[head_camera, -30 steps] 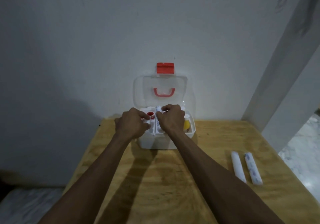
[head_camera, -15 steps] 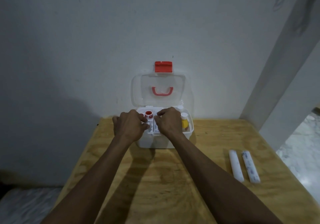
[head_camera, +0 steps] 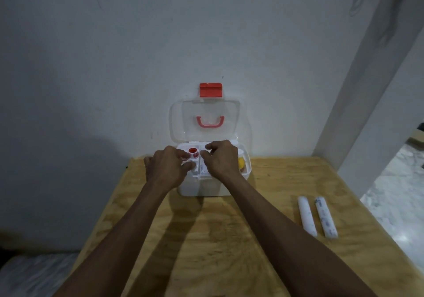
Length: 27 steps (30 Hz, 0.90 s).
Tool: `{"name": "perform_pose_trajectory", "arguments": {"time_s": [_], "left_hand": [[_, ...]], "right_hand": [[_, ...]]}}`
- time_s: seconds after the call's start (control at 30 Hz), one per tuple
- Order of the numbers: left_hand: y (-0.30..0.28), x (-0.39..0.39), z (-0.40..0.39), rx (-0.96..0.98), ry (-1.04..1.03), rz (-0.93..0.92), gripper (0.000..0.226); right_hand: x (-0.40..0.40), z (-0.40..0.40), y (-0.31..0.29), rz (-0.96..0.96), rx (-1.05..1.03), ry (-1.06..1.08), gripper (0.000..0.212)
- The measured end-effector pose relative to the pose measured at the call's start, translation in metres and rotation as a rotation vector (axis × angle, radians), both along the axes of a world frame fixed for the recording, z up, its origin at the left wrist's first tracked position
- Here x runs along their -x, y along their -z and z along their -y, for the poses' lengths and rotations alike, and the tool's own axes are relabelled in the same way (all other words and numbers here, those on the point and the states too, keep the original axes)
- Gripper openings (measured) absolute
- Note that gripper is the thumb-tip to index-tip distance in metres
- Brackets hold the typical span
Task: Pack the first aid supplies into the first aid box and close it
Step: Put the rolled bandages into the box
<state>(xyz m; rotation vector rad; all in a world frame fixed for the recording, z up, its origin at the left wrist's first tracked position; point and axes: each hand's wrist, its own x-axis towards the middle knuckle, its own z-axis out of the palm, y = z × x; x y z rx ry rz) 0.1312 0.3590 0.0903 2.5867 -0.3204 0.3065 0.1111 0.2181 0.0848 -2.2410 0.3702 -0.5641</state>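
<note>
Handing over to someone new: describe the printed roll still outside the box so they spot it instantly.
On the wooden table, look right of the white first aid box to two white rolls lying side by side near the right edge. The printed roll is the outer one, speckled with dark markings, while the plain roll beside it is unmarked.

A plywood table (head_camera: pixel 229 239) stands pushed against a plain white wall (head_camera: pixel 137 56), which carries a few dark scuff marks near its top. A pale pillar (head_camera: pixel 378 79) rises at the table's far right corner. Marble-patterned floor (head_camera: pixel 394 193) shows to the right and at the lower left.
</note>
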Motion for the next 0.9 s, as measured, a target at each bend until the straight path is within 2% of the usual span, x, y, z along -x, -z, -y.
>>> {"name": "perform_pose_trajectory", "arguments": {"time_s": [0.23,0.4,0.5,0.63,0.77,0.9], "left_hand": [[-0.014,0.043,0.027,0.328,0.130,0.157,0.027],[-0.004,0.081,0.077,0.445,0.283,0.098,0.022],[0.015,0.092,0.112,0.410,0.362,-0.014,0.026],[0.039,0.102,0.165,0.271,0.444,-0.157,0.039],[0.061,0.102,0.208,0.138,0.466,-0.270,0.052],[0.069,0.099,0.232,0.022,0.444,-0.345,0.060]], "right_hand": [[0.065,0.045,-0.020,0.118,-0.081,0.035,0.025],[0.118,0.113,-0.007,0.136,-0.136,0.191,0.018],[0.146,0.154,0.010,0.070,-0.132,0.284,0.018],[0.168,0.196,0.032,-0.092,-0.107,0.384,0.027],[0.174,0.218,0.052,-0.264,-0.084,0.364,0.038],[0.173,0.224,0.061,-0.324,-0.074,0.325,0.045]]}}
